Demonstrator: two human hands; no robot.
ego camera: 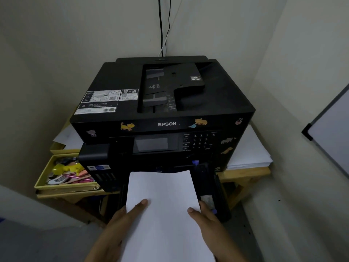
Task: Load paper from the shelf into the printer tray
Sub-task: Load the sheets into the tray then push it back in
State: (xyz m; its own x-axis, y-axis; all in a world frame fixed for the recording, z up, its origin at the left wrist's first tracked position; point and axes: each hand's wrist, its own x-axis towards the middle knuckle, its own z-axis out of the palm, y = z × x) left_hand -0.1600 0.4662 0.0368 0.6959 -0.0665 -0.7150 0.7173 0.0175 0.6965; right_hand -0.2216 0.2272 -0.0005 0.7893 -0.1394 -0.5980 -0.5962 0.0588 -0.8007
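A black Epson printer (162, 103) stands on a wooden shelf in a corner. Its black paper tray (211, 188) is pulled out at the bottom front. A stack of white paper (162, 208) lies lengthwise over the tray, its far edge at the printer's front slot. My left hand (120, 222) holds the paper's left edge, thumb on top. My right hand (209, 222) holds the right edge, thumb on top as well. The tray's floor under the paper is hidden.
A yellow tray (43, 178) with pens and small items sits left of the printer. More white paper (249, 152) is stacked on the wooden shelf (245, 173) to the right. A whiteboard (332, 133) leans on the right wall. Cables (162, 25) run up the back wall.
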